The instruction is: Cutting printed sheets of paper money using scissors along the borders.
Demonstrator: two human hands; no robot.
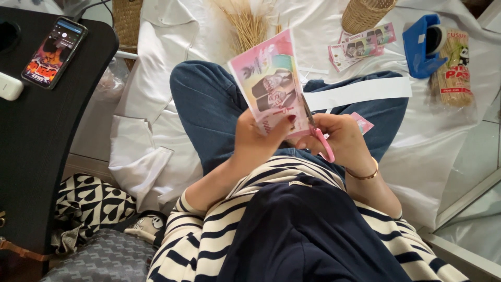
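My left hand [255, 138] holds up a sheet of pink printed paper [269, 83] with banknote-like pictures, thumb on its front. My right hand [342, 138] grips pink-handled scissors [321, 141], whose blades meet the sheet's right edge. A small pink offcut [362, 122] lies on my knee just beyond the right hand. I sit cross-legged in blue jeans and a striped top.
A white paper strip [360, 91] lies over my right leg. Cut pink notes [360, 47], a woven basket [365, 13], a blue tape dispenser [422, 44] and a pack of wooden sticks [451, 68] sit on the white cloth. A phone [54, 52] rests on the black table at left.
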